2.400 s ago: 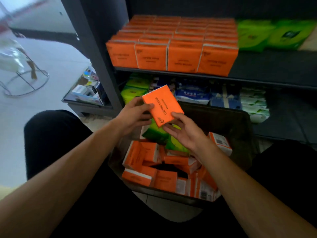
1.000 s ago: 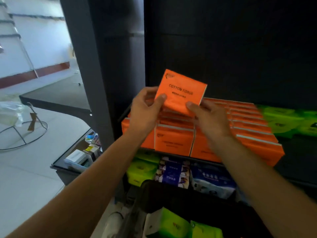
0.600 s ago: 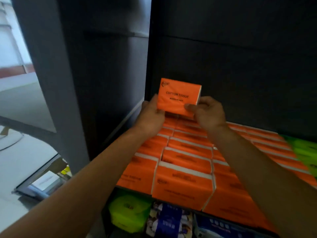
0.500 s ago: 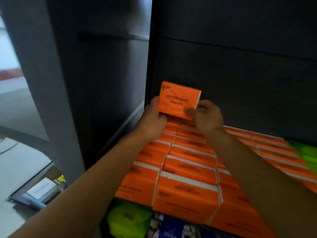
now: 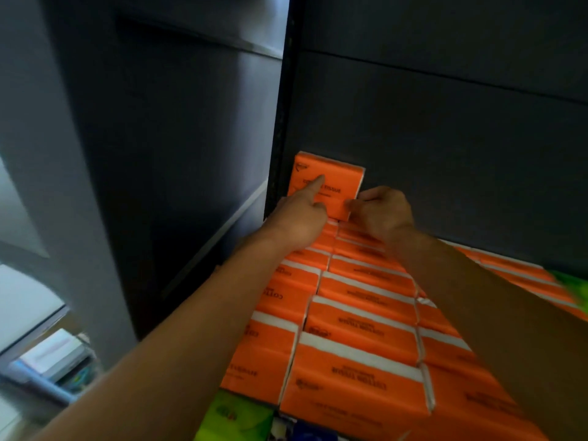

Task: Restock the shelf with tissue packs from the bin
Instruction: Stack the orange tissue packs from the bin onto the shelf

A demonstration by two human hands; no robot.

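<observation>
One orange tissue pack stands upright at the back left of the shelf, on top of the rows of orange packs and against the dark back panel. My left hand presses its straight index finger on the pack's face, with the other fingers curled. My right hand pinches the pack's lower right corner. The bin is out of view.
A dark upright post bounds the shelf on the left, right beside the pack. Green packs show at the right edge and on the shelf below. A low side ledge with small boxes lies at far left.
Both hands lifted the pack from the bin to the shelf and set it against the back panel. The left hand let go of its edge and now presses with one finger.
</observation>
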